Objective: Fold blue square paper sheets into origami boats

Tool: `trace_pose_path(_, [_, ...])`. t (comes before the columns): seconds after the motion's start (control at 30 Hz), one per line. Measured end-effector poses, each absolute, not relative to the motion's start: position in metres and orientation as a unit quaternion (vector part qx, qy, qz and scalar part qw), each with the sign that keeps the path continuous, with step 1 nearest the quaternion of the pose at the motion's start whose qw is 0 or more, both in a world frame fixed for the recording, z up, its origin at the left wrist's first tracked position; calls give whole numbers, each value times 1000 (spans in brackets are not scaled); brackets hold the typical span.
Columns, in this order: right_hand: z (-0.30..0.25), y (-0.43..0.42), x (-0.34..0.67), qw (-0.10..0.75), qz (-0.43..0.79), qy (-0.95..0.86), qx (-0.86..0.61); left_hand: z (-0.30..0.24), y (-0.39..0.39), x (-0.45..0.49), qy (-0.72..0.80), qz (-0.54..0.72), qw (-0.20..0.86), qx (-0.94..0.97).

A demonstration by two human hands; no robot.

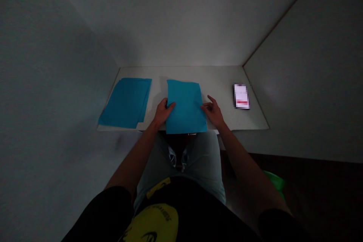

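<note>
A blue sheet of paper [185, 106] lies on the white desk [215, 79] in front of me, its near edge hanging a little over the desk's front edge. My left hand [163, 113] grips the sheet's left edge, thumb on top. At the sheet's right edge rests my right hand [213, 111], fingers bent and touching the paper. A stack of blue sheets [126, 102] lies to the left, apart from both hands.
A phone [241, 96] with a lit screen lies at the desk's right side. White walls close the desk in on the left, back and right. My legs are under the desk's front edge. Something green [275, 181] sits on the dark floor at right.
</note>
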State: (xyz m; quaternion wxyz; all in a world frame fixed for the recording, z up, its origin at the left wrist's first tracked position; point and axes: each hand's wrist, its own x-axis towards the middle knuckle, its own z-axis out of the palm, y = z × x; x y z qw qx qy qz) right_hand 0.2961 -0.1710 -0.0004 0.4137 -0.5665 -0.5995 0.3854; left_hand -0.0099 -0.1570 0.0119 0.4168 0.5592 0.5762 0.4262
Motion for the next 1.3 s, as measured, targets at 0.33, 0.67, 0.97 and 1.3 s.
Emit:
trace_pose_path(0.33, [-2,-164,293,382,358,-624,-581,16,-158,-14,564,456,430,537])
trace_pose_path(0.67, [4,-169,296,489,403,-535,-559,6,-156,-14,556,483,450,506])
trace_pose_path(0.97, [19,-182,312,407,359,-641,-544,22,-158,-18,533,450,468,543])
trace_pose_path(1.3, [105,-175,324,397,211,-735,-508,94,-160,-31,503,440,349,657])
